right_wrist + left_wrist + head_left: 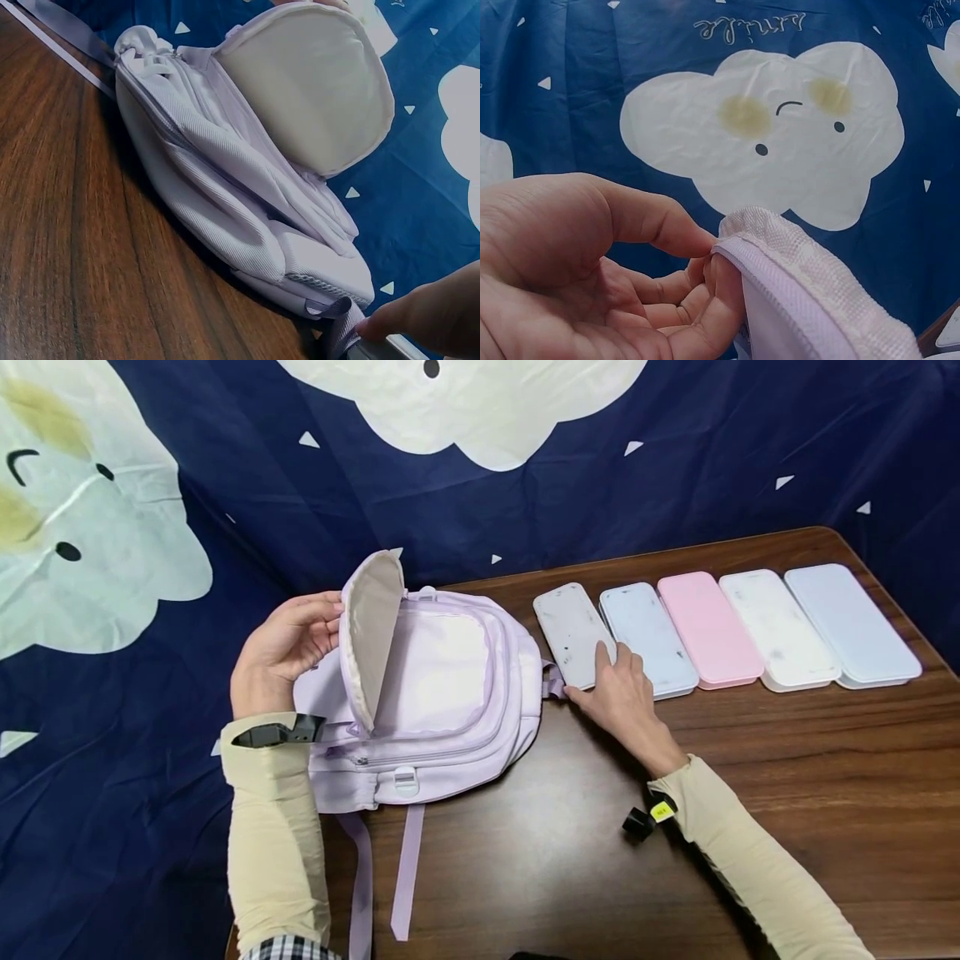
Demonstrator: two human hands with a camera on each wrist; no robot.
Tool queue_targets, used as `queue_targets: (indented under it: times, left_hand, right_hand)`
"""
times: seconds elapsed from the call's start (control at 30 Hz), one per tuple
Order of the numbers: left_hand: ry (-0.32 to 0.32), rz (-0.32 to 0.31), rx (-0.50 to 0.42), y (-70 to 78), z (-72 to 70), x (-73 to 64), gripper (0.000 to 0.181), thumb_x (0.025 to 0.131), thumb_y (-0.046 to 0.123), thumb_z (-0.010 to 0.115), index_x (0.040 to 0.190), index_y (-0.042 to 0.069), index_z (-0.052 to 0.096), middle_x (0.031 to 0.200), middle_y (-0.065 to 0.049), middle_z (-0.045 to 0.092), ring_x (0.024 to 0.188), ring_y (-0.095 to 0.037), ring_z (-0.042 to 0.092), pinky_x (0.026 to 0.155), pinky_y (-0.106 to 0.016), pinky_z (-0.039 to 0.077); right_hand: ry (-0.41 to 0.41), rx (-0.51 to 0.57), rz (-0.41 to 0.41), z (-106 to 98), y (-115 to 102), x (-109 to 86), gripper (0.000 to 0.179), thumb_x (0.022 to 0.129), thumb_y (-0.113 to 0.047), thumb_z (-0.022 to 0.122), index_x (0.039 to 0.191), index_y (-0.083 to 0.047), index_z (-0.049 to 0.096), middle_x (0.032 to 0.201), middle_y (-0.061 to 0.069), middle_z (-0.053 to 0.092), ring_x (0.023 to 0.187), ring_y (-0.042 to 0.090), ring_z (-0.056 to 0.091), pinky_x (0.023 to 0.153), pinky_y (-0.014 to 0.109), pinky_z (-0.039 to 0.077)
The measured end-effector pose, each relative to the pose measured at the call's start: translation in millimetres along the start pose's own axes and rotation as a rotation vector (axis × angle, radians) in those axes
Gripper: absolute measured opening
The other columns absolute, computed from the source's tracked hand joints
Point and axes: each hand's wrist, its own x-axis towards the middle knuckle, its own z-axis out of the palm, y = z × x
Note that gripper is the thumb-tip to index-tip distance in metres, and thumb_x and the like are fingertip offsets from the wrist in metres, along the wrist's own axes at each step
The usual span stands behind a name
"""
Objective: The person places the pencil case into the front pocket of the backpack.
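A lilac fabric backpack (pixel 450 693) lies at the left of the dark brown wood-grain worktop (pixel 555 860), close to its far edge; the left hand (pixel 279 642) pinches the rim of the bag's rounded, cream-lined flap (pixel 371 631) between thumb and fingers, holding it raised; the right hand (pixel 628 697) sits at the near end of a flat grey rectangular case (pixel 572 631), its thumb and fingers set apart, the thumb beside a lilac strap loop (pixel 553 681); whether they grip the case cannot be told; the grey case lies just right of the backpack, near the far edge, first in a row; next come a scuffed pale blue case (pixel 647 631), a plain pink case (pixel 708 631), a scuffed white case (pixel 780 627) and a plain pale blue-grey case (pixel 853 625), the last near the worktop's right edge; two lilac webbing straps (pixel 408 877) run from the bag toward the near edge; behind the far edge hangs a dark blue curtain (pixel 255 518) printed with white clouds (pixel 480 410).
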Motion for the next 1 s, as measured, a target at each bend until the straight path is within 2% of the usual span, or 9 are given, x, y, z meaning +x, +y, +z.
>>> queue_targets:
  times: [0.27, 0.47, 0.7, 0.83, 1.0]
  left_hand:
    - [0.008, 0.0, 0.009, 3.9, 4.9, 1.5, 0.03, 0.097, -0.011, 0.032, 0.095, -0.009, 0.062, 0.086, -0.016, 0.07, 0.077, -0.02, 0.068, 0.07, -0.03, 0.057]
    - [0.03, -0.005, 0.009, -0.8, 5.5, 1.2, 0.032, 0.097, -0.011, 0.031, 0.095, -0.008, 0.063, 0.085, -0.016, 0.07, 0.077, -0.021, 0.069, 0.069, -0.03, 0.057]
    - [0.029, 0.008, 0.031, -5.2, 3.6, 1.2, 0.031, 0.097, -0.011, 0.032, 0.096, -0.007, 0.063, 0.086, -0.014, 0.07, 0.077, -0.019, 0.068, 0.068, -0.029, 0.057]
    - [0.019, 0.016, 0.038, -3.5, 3.9, 0.5, 0.033, 0.098, -0.011, 0.03, 0.097, -0.008, 0.063, 0.087, -0.015, 0.07, 0.078, -0.02, 0.069, 0.069, -0.029, 0.057]
    - [0.02, 0.015, 0.041, -2.3, 5.1, -1.6, 0.031, 0.097, -0.011, 0.031, 0.097, -0.007, 0.062, 0.086, -0.015, 0.07, 0.077, -0.02, 0.068, 0.069, -0.029, 0.057]
  right_hand:
    - [0.011, 0.015, -0.025, -4.0, 0.5, 6.0, 0.087, 0.073, -0.044, 0.078, 0.136, 0.005, 0.042, 0.133, 0.037, 0.041, 0.115, 0.051, 0.045, 0.079, 0.061, 0.049]
    - [-0.023, 0.021, -0.019, -7.5, 6.7, 7.6, 0.089, 0.073, -0.042, 0.079, 0.138, 0.006, 0.041, 0.136, 0.036, 0.039, 0.12, 0.05, 0.041, 0.084, 0.061, 0.047]
    - [-0.072, 0.062, -0.007, -15.4, 12.4, 10.4, 0.084, 0.076, -0.037, 0.078, 0.138, 0.005, 0.04, 0.14, 0.034, 0.035, 0.126, 0.049, 0.035, 0.082, 0.066, 0.045]
    - [-0.078, 0.102, -0.006, -21.3, 12.7, 11.5, 0.081, 0.076, -0.037, 0.077, 0.136, 0.004, 0.042, 0.141, 0.034, 0.035, 0.129, 0.049, 0.033, 0.088, 0.068, 0.042]
    - [-0.034, 0.156, -0.041, -25.9, 14.5, 9.3, 0.078, 0.074, -0.034, 0.077, 0.134, 0.005, 0.045, 0.138, 0.035, 0.038, 0.129, 0.049, 0.033, 0.1, 0.062, 0.035]
